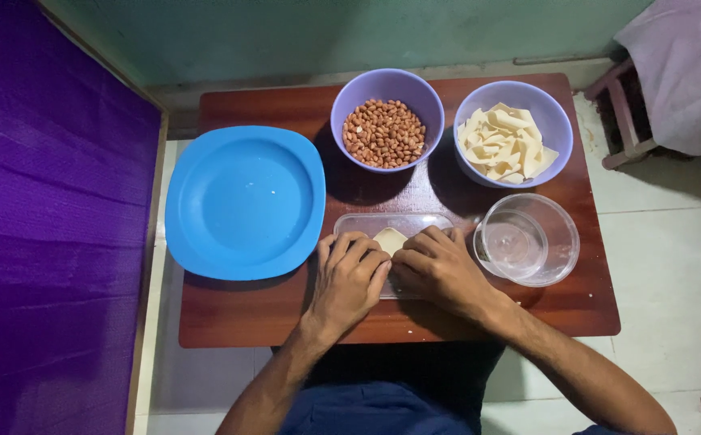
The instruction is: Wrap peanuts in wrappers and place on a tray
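Only the head view to go on here, looking straight down: both hands are working a small pale square pastry sheet that's lying on a clear rectangular plastic tray near the front middle of the small reddish-brown wooden table. The left hand is curling its fingers together over the sheet's left edge, and the right hand is doing the same from the right, fingertips bunched and pressing down on it, so the sheet is pinched between the two hands with just its top corner poking out. Looks to me like folding or shaping, and the trick is probably keeping even pressure from both sides so the thin sheet isn't tearing, and keeping it flat on the tray. Just right of the hands a clear round plastic bowl is sitting with what seems to be water in it. Behind are a purple bowl of peanuts and a purple bowl of more pale sheets, and a bare blue square-ish plastic plate is waiting on the left.
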